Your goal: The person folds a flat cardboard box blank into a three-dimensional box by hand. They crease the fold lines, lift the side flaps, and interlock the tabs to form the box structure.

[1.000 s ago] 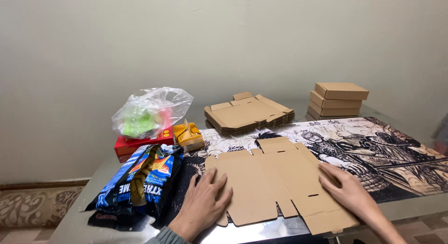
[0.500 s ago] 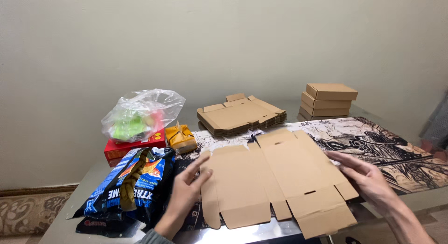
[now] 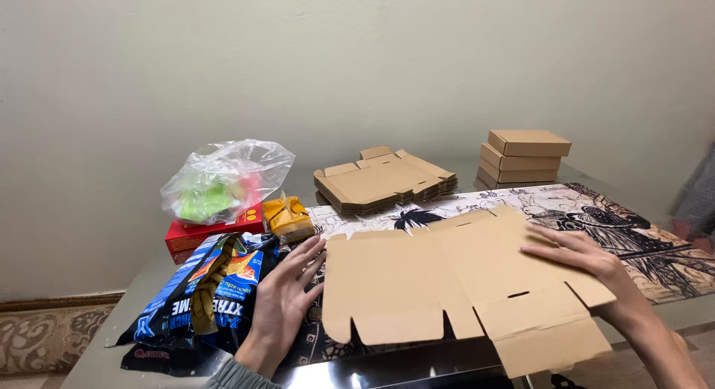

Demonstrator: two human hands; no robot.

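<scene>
A person's 2 hands steady an unfolded flat cardboard box blank (image 3: 454, 285) on the tabletop (image 3: 112, 352). The left hand (image 3: 287, 303), fingers spread and gripping nothing, rests at its left edge; the right hand (image 3: 585, 259) lies flat and empty on its right panel, apparently pinning it down. Behind wait a stack of flat blanks (image 3: 383, 180) and 3 folded boxes (image 3: 525, 157); blue snack bags (image 3: 197, 300) lie just left.

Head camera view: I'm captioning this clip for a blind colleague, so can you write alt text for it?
Two bare hands rest on a flat, unfolded cardboard box blank on a table, left hand at its left edge, right hand on its right side. Snack bags lie left; a stack of flat blanks and folded boxes sit behind.
</scene>
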